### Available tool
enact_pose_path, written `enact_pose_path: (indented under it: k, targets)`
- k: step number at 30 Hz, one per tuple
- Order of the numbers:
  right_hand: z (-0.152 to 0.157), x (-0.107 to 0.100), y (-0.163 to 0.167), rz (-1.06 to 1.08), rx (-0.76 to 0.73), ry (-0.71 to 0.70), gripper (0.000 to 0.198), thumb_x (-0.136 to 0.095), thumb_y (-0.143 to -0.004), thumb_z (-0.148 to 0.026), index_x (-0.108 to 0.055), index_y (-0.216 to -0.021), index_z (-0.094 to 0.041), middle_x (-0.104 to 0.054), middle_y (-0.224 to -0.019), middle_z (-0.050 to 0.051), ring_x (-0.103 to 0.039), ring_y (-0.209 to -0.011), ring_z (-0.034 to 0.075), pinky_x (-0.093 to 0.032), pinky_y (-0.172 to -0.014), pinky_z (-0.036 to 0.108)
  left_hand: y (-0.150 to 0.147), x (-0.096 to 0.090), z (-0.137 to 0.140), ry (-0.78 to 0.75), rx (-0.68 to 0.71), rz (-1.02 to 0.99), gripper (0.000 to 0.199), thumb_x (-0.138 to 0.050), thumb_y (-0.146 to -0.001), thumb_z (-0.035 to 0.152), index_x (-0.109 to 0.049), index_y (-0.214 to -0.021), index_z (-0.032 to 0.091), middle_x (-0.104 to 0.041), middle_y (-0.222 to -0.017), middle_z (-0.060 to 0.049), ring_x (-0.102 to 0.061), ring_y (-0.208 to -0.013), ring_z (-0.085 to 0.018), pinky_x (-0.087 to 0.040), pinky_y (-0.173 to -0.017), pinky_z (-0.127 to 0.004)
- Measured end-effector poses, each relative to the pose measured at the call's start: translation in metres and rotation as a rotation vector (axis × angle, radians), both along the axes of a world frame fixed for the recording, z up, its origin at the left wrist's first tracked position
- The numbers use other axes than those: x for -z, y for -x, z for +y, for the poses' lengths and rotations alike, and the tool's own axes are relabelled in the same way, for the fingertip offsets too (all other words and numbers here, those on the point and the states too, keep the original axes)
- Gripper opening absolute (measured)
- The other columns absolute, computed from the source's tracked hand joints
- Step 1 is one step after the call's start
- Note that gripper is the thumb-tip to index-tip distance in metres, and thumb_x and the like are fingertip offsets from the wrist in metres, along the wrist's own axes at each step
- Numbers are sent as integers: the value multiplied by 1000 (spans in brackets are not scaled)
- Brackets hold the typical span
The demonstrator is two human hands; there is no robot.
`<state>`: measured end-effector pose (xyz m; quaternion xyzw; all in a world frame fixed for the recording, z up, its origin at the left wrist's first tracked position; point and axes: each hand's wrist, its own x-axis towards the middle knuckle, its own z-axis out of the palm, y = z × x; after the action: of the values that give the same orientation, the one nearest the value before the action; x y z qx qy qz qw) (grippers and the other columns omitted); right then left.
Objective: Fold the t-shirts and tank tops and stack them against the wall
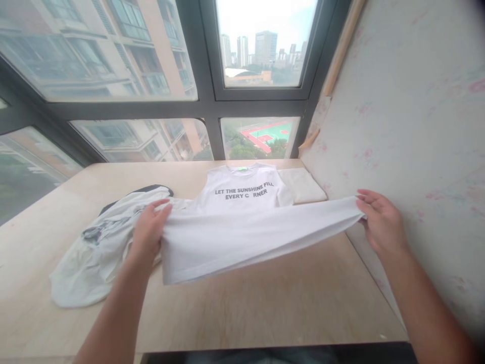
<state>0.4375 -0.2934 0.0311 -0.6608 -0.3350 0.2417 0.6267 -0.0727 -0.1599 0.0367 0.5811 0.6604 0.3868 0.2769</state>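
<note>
A white T-shirt with dark printed lettering lies on the wooden table, its neck toward the window. Its lower part is lifted off the table and stretched between both hands. My left hand pinches the shirt's left edge. My right hand pinches the right edge, close to the wall.
A crumpled white and grey garment lies left of the shirt. A folded cream cloth sits at the back right by the wall. Large windows run behind the table. The table's front edge is near me.
</note>
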Motion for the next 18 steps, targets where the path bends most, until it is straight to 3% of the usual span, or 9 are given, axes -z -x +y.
enact_pose_path:
  k: [3, 5, 9, 12, 15, 18]
  targets:
    - [16, 19, 2, 47, -1, 37, 34, -72, -74, -41, -68, -102, -21, -66, -102, 6, -61, -82, 16, -47, -56, 20, -5, 16, 18, -6, -23, 12, 62, -55, -79, 54, -54, -127, 15, -63, -81, -3, -56, -58, -15, -46, -56, -28]
    - [7, 45, 10, 16, -76, 124, 34, -69, -76, -45, -70, -98, -20, -69, -101, 7, -63, -84, 18, -51, -60, 23, -9, 39, 11, -32, -32, 75, 58, -61, -74, 49, -57, -120, 14, -65, -95, -9, -62, -71, -20, -53, -69, -36]
    - [-36, 100, 17, -88, -265, 343, 37, -66, -80, -48, -70, -105, -22, -72, -108, 7, -67, -93, 22, -56, -80, 33, -12, 93, -45, -162, 17, 233, 45, -63, -75, 41, -60, -113, 17, -59, -122, -16, -56, -115, -32, -42, -104, -50]
    - [-64, 129, 14, -120, -356, 399, 40, -66, -80, -46, -67, -112, -22, -71, -114, 7, -68, -103, 24, -54, -91, 35, -11, 122, -93, -263, 187, 405, 37, -55, -87, 39, -58, -118, 18, -58, -122, -14, -54, -119, -30, -42, -106, -48]
    - [-75, 142, 11, -125, -391, 396, 42, -64, -81, -45, -65, -115, -22, -68, -122, 8, -65, -112, 25, -52, -97, 36, -11, 133, -113, -277, 230, 489, 36, -53, -91, 36, -56, -123, 19, -57, -123, -13, -56, -117, -28, -45, -104, -45]
    - [-72, 142, 12, -193, -353, 414, 40, -62, -82, -44, -66, -114, -21, -68, -121, 9, -64, -113, 26, -48, -100, 39, -13, 131, -100, -247, 165, 515, 39, -52, -91, 36, -56, -125, 16, -56, -123, -14, -56, -116, -29, -46, -101, -44]
